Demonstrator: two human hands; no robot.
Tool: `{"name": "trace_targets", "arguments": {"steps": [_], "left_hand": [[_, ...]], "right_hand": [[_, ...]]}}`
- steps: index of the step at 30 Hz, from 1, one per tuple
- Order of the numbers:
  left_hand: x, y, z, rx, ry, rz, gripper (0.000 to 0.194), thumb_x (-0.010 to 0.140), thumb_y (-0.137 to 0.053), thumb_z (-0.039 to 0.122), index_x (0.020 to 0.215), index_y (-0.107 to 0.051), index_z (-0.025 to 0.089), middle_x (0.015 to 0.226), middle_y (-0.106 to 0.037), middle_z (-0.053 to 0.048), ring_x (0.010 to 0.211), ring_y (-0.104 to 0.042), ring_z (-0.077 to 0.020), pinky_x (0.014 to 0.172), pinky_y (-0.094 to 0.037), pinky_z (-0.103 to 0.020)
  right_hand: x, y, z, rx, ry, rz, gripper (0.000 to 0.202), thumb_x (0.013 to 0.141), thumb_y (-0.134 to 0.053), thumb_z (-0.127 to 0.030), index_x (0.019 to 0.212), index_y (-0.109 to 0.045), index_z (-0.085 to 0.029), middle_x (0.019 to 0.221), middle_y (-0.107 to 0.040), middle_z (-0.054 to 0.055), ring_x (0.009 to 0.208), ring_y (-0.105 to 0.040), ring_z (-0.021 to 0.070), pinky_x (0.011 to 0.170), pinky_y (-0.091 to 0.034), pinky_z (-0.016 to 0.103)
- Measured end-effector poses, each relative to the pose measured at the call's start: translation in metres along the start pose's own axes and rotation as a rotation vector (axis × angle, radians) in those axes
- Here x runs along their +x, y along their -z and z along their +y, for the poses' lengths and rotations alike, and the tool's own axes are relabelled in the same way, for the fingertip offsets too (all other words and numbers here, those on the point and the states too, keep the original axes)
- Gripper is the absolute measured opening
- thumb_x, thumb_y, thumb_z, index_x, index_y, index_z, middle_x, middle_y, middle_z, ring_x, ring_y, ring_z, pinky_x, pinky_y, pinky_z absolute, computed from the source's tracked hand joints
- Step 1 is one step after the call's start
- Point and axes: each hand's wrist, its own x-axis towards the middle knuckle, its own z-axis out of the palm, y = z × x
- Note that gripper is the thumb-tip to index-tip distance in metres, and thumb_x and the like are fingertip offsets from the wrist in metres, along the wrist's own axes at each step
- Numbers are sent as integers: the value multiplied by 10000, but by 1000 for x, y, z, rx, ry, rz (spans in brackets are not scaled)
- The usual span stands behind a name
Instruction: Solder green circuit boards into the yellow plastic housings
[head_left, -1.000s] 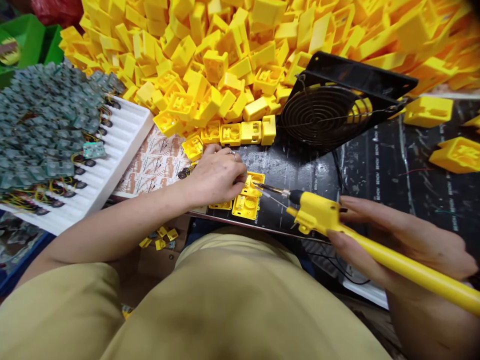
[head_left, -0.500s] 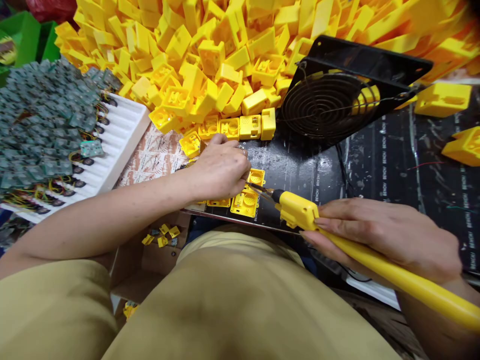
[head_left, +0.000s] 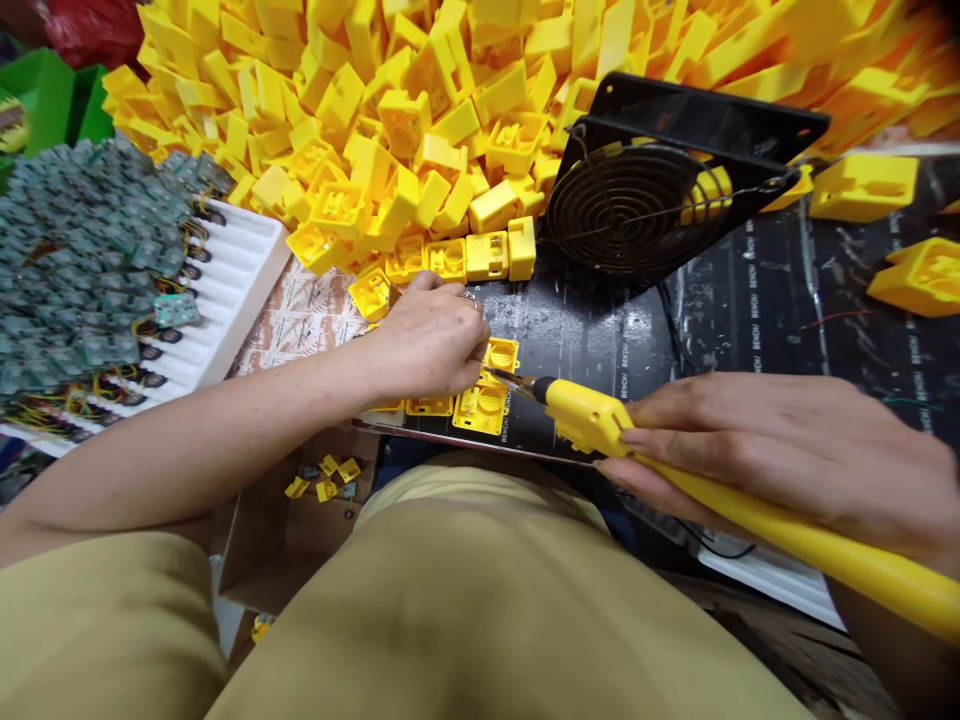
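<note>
My right hand [head_left: 637, 440] is closed round a yellow tool [head_left: 589, 415] with a thin metal tip, which reaches left to the fingertips of my left hand [head_left: 442, 335]. That left hand is curled over small yellow housings near the table's front edge; what its fingers pinch is hidden. Just below it lies an open yellow housing [head_left: 480, 405] with a round speaker grille, and another one [head_left: 431, 405] is beside it. Behind the left hand stands a short row of yellow housings [head_left: 448, 260].
A large heap of yellow housings [head_left: 375, 150] fills the back. A black fan [head_left: 630, 210] stands right of centre. At left, a white foam tray [head_left: 247, 270] holds many green circuit boards [head_left: 75, 250]. Below the edge is a cardboard box [head_left: 259, 545].
The whole view has shifted slightly. My right hand and the tool have moved a little; the tool tip stays at my left fingertips. Both hands keep their closed shape.
</note>
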Motion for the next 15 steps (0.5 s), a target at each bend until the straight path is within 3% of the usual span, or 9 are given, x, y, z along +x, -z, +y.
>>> {"name": "trace_targets", "arguments": {"steps": [5, 7, 10, 15], "left_hand": [[0, 1, -1, 6, -13, 18, 172, 771, -570, 227, 659, -695, 192, 714, -687, -39, 809, -573, -200, 810, -334, -368], [0, 2, 0, 11, -13, 19, 167, 775, -576, 230, 668, -699, 195, 715, -688, -37, 809, -575, -198, 798, -334, -362], [0, 3, 2, 14, -3, -3, 157, 779, -586, 224, 681, -704, 193, 727, -691, -41, 829, -587, -209, 794, -338, -365], [-3, 7, 0, -6, 11, -49, 197, 832, -563, 233, 747, -737, 194, 782, -696, -54, 852, -611, -222, 840, -373, -383]], "right_hand": [[-16, 8, -3, -10, -225, 17, 118, 921, -690, -289, 834, -643, -226, 757, -681, -3, 672, -660, 82, 691, -553, 178], [-17, 8, -2, -13, -228, 13, 183, 965, -630, -341, 822, -632, -226, 751, -679, 3, 667, -657, 78, 668, -550, 175], [-15, 5, -1, -28, -163, 12, 121, 955, -648, -319, 883, -624, -225, 788, -696, 4, 665, -663, 76, 625, -548, 158], [-16, -3, 0, 3, -150, -20, 111, 957, -639, -277, 859, -620, -228, 743, -680, 2, 689, -673, 93, 696, -575, 186]]}}
